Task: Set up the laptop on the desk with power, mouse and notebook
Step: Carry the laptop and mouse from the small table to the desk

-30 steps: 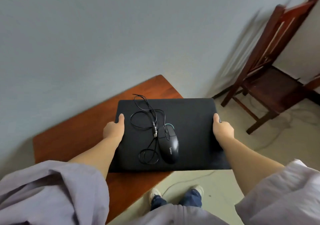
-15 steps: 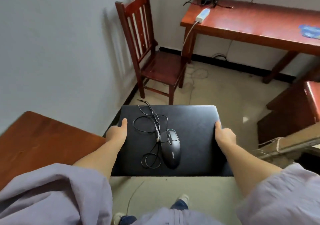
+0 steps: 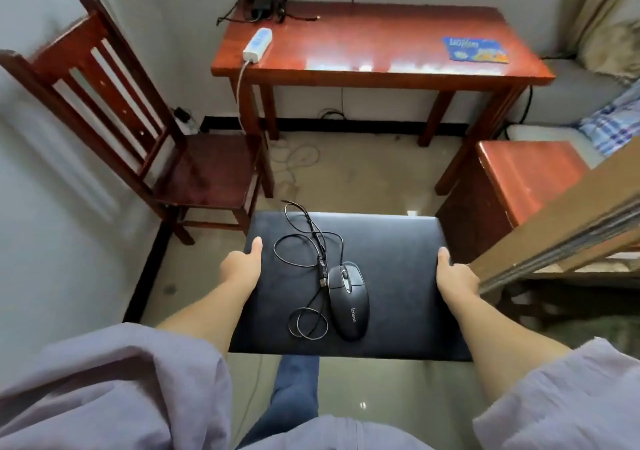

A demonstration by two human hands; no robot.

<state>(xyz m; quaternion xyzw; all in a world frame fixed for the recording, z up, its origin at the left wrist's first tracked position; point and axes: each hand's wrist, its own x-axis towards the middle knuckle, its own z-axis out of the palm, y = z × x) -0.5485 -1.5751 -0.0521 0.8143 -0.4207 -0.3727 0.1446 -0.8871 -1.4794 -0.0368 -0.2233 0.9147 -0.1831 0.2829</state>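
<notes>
Closed black laptop (image 3: 388,276), carried level above the floor, well short of the desk (image 3: 374,37), left hand (image 3: 240,267) and right hand (image 3: 455,276) clamped on opposite edges; wired mouse (image 3: 348,302) loose on the lid (any tilt could slide it off).

- Closed black laptop (image 3: 391,276): lid matt, faintly grained.
- Black plastic wired mouse (image 3: 348,302): smooth, slight sheen; its thin cable looks rubbery.
- Red-brown wooden desk (image 3: 398,37): varnished top, glossy with glare.
- Dark wooden slatted chair (image 3: 145,130): lacquered, duller seat.
- Lilac cloth sleeves (image 3: 114,390): soft, matt, creased.
- Beige floor (image 3: 363,172): smooth, reflective.
</notes>
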